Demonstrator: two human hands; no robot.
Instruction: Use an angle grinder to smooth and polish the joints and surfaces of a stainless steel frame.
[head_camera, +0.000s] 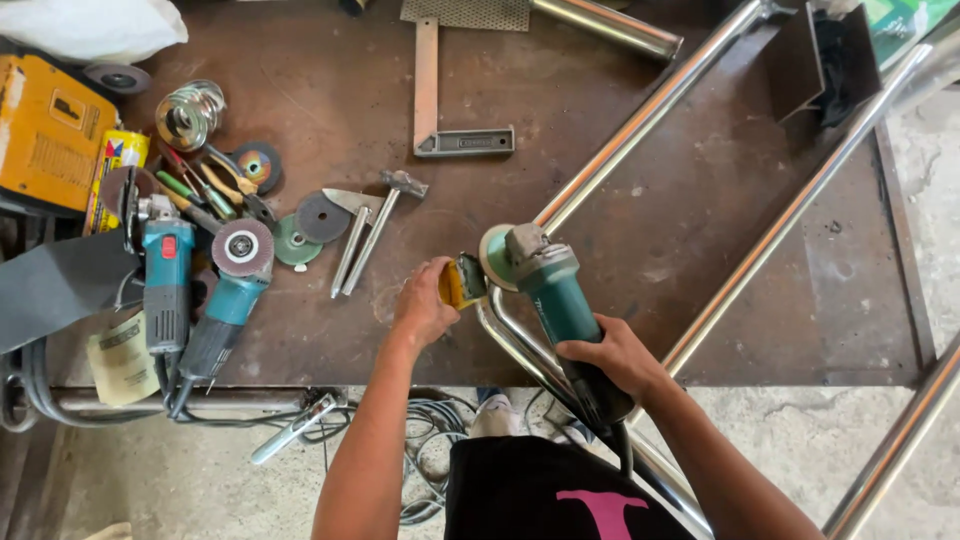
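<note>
My right hand is wrapped around the body of a teal angle grinder, whose disc end rests against a bent polished steel tube. The tube curves round near the table's front edge and runs off to the upper right. My left hand grips the grinder's yellow side handle just left of the disc. The grinder's cable drops down past my black shirt.
On the rusty steel table lie two more teal grinders, several loose grinding discs, a hammer, pliers, a try square and a yellow box. More steel tubes cross at the right. Cables lie on the floor.
</note>
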